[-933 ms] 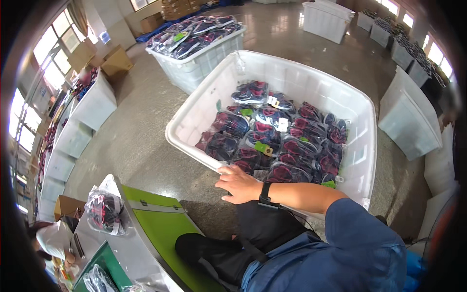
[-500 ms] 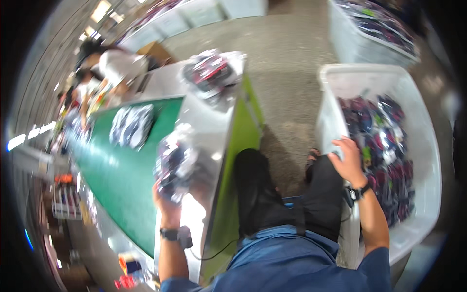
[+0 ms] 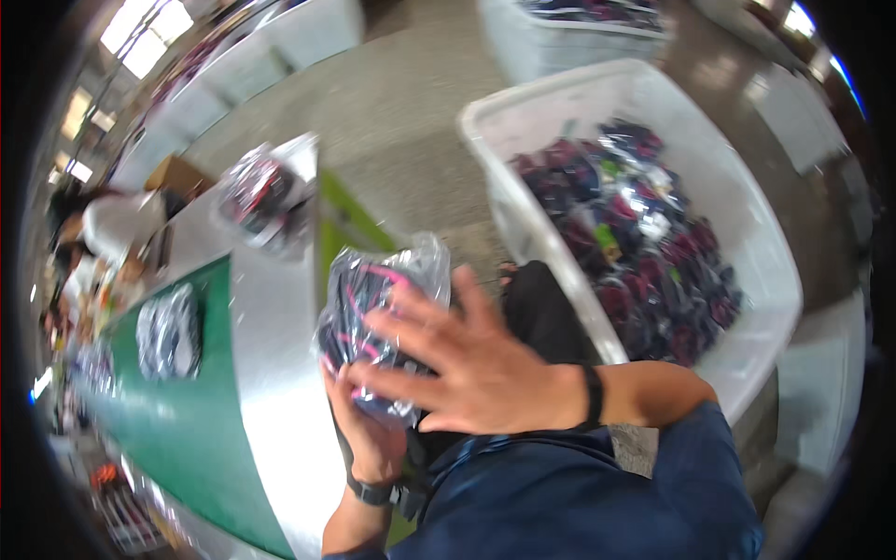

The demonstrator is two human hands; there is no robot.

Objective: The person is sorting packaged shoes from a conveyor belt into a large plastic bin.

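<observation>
My left hand grips a clear plastic bag from its near lower end, fingers partly behind it. Inside are dark items with pink strips; I cannot make out their kind. Over the bag's right side lies my right hand, its fingers spread and slightly blurred, seemingly touching the plastic. The bag is lifted beside the metal edge of the conveyor table. A second clear bag with dark and red contents lies on the table's far corner. A further bag rests on the green belt.
To my right stands a large white bin, holding many bagged dark and pink items. Another filled white bin is behind it, with a row of white bins at the far left. Co-workers are along the belt's far end.
The bag in my left hand has come up off the table edge and toward my middle. My right hand has left the bin's rim and moved onto the bag. My view has swung right.
</observation>
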